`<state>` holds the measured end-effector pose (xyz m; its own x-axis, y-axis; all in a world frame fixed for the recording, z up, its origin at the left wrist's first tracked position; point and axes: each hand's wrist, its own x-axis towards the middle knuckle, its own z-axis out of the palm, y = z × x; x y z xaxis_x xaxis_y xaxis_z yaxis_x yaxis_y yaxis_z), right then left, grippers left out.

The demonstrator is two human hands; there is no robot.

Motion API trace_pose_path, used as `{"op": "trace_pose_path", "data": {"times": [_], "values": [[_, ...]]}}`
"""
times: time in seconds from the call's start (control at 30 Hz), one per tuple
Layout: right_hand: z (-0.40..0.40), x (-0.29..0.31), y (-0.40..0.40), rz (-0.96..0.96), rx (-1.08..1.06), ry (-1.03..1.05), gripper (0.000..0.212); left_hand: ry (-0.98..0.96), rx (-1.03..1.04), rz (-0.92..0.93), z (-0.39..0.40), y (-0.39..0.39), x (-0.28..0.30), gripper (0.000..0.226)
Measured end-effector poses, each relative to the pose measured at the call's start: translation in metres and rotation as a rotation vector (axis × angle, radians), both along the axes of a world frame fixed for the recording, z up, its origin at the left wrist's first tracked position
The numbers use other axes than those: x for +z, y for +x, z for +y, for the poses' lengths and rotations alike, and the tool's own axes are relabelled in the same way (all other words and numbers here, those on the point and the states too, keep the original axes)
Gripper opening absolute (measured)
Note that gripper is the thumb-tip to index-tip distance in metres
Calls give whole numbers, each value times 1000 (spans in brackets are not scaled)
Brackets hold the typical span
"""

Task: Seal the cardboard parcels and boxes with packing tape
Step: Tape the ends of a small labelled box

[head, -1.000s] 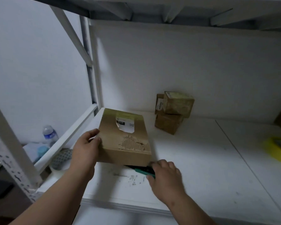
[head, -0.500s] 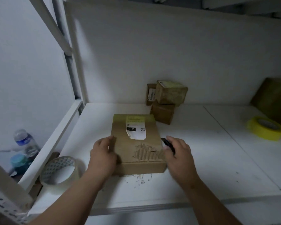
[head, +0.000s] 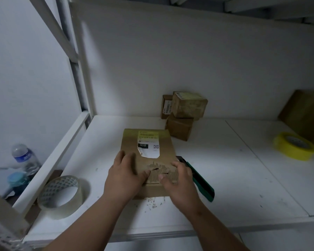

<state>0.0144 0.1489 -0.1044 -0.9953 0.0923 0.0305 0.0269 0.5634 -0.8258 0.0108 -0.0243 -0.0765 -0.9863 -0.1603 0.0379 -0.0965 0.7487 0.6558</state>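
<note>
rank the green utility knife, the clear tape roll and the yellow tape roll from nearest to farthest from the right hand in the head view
1. Green utility knife: lying right beside the right hand, on its right.
2. Clear tape roll: near the shelf's front left corner, beyond the left hand.
3. Yellow tape roll: far right of the shelf.

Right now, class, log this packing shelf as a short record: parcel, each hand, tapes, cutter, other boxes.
parcel: flat cardboard parcel on the white shelf, top skin torn, label partly peeled
left hand: left hand flat on the parcel's top
right hand: right hand pressing the torn patch
tapes: clear tape roll left; yellow tape roll right
cutter: green utility knife beside the parcel
other boxes: small stacked boxes at the back wall
</note>
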Motion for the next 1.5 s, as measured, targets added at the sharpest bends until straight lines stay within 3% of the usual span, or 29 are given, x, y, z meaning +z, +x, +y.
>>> {"op": "trace_pose_path", "data": {"times": [0.33, 0.43, 0.53, 0.7, 1.03, 1.3, 1.4, 1.5], "values": [[3, 1, -3, -17, 43, 12, 58, -55, 6, -40, 4, -2, -2, 74], [10, 6, -4, -9, 44, 14, 59, -279, 2, -54, 15, 3, 6, 69], [27, 15, -2, 105, -6, 70, 50, -454, -61, 135, 37, 4, 27, 72], [81, 23, 3, 218, -101, 157, 39, -431, -248, 114, 89, -5, 48, 57], [263, 5, -16, 51, -258, 405, 42, -289, -455, 46, 242, -38, 32, 58], [392, 10, -80, -34, -254, 529, 67, -186, -470, 3, 349, -80, 25, 56], [416, 14, -103, -2, -316, 678, 76, -172, -471, -47, 373, -89, 22, 57], [436, 16, -116, -108, -355, 807, 78, -172, -482, -93, 386, -92, 19, 57]]}}
